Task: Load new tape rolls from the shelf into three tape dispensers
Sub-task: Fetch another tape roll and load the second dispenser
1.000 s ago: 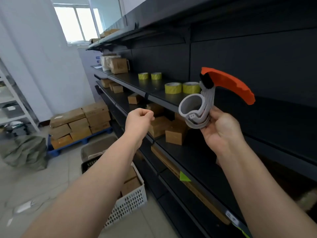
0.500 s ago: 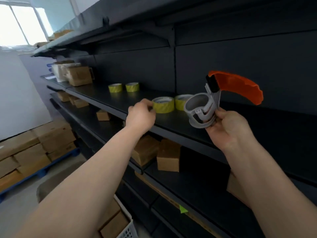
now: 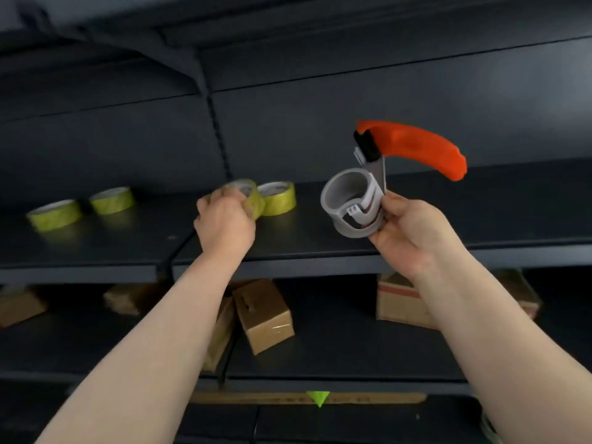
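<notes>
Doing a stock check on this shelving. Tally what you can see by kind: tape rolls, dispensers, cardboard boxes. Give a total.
Tape rolls: 4, two at the left, one in the left hand at, one beside it.
Dispensers: 1, in the right hand.
Cardboard boxes: at least 5 on the lower shelf, some blurred, e.g..
Total: at least 10.
</notes>
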`<action>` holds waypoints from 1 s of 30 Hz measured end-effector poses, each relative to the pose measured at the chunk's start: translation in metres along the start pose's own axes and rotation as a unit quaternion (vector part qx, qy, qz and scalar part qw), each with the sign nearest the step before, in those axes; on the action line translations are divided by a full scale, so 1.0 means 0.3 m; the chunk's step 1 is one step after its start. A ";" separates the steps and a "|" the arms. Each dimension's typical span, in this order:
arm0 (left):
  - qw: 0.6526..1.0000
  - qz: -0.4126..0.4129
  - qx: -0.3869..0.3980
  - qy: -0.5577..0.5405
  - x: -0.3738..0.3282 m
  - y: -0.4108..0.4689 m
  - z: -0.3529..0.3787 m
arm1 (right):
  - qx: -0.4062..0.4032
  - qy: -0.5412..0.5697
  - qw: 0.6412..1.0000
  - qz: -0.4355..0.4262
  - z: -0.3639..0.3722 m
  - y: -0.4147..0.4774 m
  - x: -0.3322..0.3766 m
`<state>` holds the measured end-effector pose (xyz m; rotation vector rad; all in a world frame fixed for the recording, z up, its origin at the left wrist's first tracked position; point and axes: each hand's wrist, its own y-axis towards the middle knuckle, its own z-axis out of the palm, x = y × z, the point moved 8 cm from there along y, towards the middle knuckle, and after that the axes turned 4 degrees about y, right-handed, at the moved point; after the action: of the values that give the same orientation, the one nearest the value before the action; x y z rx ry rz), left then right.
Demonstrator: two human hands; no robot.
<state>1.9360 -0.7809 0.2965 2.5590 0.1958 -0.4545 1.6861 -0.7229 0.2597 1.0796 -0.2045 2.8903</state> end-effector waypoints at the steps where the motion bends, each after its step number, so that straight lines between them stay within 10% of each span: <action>1: 0.999 0.033 -0.015 -0.034 -0.062 -0.012 -0.014 | -0.016 0.001 1.000 -0.021 -0.024 -0.020 0.023; 15: 0.825 0.303 0.199 -0.434 -0.837 -0.443 -0.017 | -0.213 0.021 0.953 -0.216 -0.490 -0.471 0.389; 30: 0.650 0.336 0.487 -0.477 -1.418 -1.161 0.150 | -0.394 0.114 0.885 -0.220 -1.172 -0.949 0.598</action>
<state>1.4477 -0.5291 0.2462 2.4878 -1.7292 -1.8332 1.3488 -0.3917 0.1447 0.5302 -0.8885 2.1407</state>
